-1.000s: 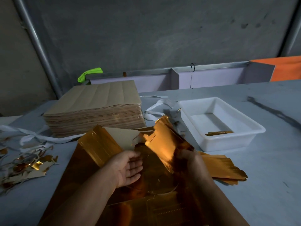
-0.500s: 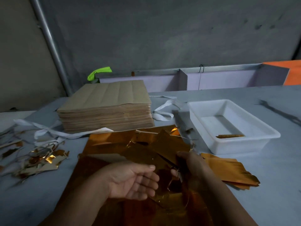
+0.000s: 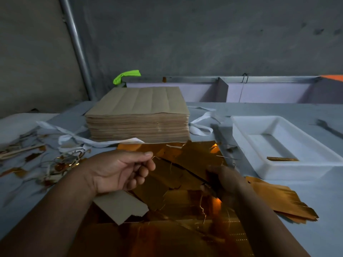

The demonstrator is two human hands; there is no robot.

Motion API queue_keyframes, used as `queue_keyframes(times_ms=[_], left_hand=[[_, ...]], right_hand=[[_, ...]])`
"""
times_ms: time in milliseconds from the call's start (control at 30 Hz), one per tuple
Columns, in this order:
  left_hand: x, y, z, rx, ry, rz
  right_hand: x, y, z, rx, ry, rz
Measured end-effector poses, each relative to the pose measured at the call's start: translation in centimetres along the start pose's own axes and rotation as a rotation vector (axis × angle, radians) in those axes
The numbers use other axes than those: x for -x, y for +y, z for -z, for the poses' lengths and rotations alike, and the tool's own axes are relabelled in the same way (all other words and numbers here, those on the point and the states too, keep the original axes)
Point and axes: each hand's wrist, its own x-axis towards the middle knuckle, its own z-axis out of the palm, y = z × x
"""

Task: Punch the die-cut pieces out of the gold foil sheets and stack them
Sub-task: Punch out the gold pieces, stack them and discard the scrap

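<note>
While a few punched gold pieces (image 3: 282, 199) lie stacked beside the white tray (image 3: 246, 138), a tall sheet stack (image 3: 138, 115) waits. Left hand (image 3: 118, 171) pinches a thin foil strip; right hand (image 3: 222, 179) grips the gold foil sheet (image 3: 185, 182).

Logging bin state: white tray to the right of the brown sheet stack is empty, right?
Not empty. The head view shows one gold foil strip lying in the white tray. The tray does sit right of the brown sheet stack.

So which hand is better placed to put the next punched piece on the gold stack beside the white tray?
Probably the right hand: it rests on the foil sheet next to the gold stack.
</note>
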Motion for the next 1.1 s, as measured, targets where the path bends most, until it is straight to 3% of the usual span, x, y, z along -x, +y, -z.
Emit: queue_keyframes(times_ms=[133,333,500,567,700,800,900,1100], left_hand=[[0.3,0.7,1.0,0.023,-0.067,-0.040],[-2.6,1.7,1.2,0.059,0.172,-0.004],[-4.6,2.2,-0.5,0.002,0.224,0.005],[-4.7,2.8,-1.4,0.081,0.098,-0.008],[-3.3,4.8,-2.7,0.237,-0.326,-0.115],[-2.5,5.9,-3.4,0.251,-0.398,-0.180],[-3.0,5.9,-3.9,0.230,-0.200,-0.202],[-7.6,1.9,-3.6,0.058,0.443,-0.054]], right_hand=[[-0.4,0.7,0.2,0.033,0.013,-0.071],[-0.7,1.2,-0.2,0.048,0.019,-0.105],[-0.4,0.9,-0.7,0.054,-0.042,-0.127],[-0.2,0.8,-0.6,0.042,-0.052,-0.136],[-0.4,1.2,0.0,0.031,-0.025,-0.132],[-0.6,1.4,0.0,0.016,-0.022,-0.125],[-0.6,1.3,-0.1,-0.009,-0.039,-0.114],[0.1,1.3,-0.3,-0.026,-0.164,-0.056]])
